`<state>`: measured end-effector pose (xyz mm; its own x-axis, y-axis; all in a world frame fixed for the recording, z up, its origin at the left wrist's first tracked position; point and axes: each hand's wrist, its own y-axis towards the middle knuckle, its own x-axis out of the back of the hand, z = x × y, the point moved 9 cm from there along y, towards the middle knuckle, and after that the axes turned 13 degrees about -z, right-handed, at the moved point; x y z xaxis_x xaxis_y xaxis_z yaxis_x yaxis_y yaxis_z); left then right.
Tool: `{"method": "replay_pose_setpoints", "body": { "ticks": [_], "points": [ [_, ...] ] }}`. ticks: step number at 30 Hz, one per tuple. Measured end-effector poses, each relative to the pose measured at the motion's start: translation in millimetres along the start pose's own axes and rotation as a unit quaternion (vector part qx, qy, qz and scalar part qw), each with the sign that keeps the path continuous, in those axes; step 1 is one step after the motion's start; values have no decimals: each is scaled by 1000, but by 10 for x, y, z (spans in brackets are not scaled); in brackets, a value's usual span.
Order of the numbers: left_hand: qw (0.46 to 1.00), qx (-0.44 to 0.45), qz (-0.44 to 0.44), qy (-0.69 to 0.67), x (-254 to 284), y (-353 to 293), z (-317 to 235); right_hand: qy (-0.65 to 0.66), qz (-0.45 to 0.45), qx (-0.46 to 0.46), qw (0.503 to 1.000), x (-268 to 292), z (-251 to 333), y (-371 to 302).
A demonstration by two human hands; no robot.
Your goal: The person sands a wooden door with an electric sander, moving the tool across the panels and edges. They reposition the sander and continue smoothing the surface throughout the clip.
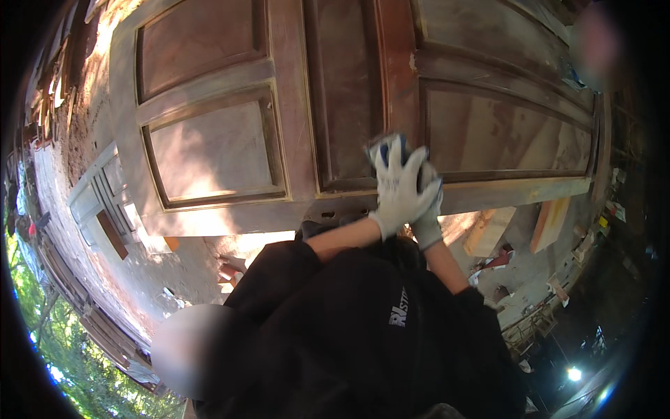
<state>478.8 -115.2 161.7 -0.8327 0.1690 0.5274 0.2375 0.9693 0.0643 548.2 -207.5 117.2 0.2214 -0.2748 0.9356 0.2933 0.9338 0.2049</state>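
A large brown panelled wooden door (300, 140) lies flat in front of me, with pale, worn-looking patches and a redder strip near its middle. Both my hands wear white-grey gloves and are together over that strip, close to the door's near edge. My left hand (401, 185) is on top, its fingers spread. Beneath it is my right hand (427, 227), mostly covered, with only the wrist and side of the glove showing. A small dark, bluish thing (377, 150) sticks out under the fingers against the wood; its kind is blurred and partly hidden.
Thick wooden beams (490, 232) jut out from under the door at the right. A grey panelled frame (105, 188) lies on the ground to the left, with a short board (112, 234) beside it. Scraps litter the ground at right, and a bright lamp (574, 374) shines lower right.
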Motion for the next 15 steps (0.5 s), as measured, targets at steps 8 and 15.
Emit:
{"method": "replay_pose_setpoints", "body": {
  "ticks": [8,15],
  "points": [
    [994,-29,-96,-43,-220,2183,143,7,-188,111,976,-189,88,2421],
    [995,-36,-85,-28,-504,2768,-74,30,-163,-8,986,-320,-349,3062]
  ]
}}
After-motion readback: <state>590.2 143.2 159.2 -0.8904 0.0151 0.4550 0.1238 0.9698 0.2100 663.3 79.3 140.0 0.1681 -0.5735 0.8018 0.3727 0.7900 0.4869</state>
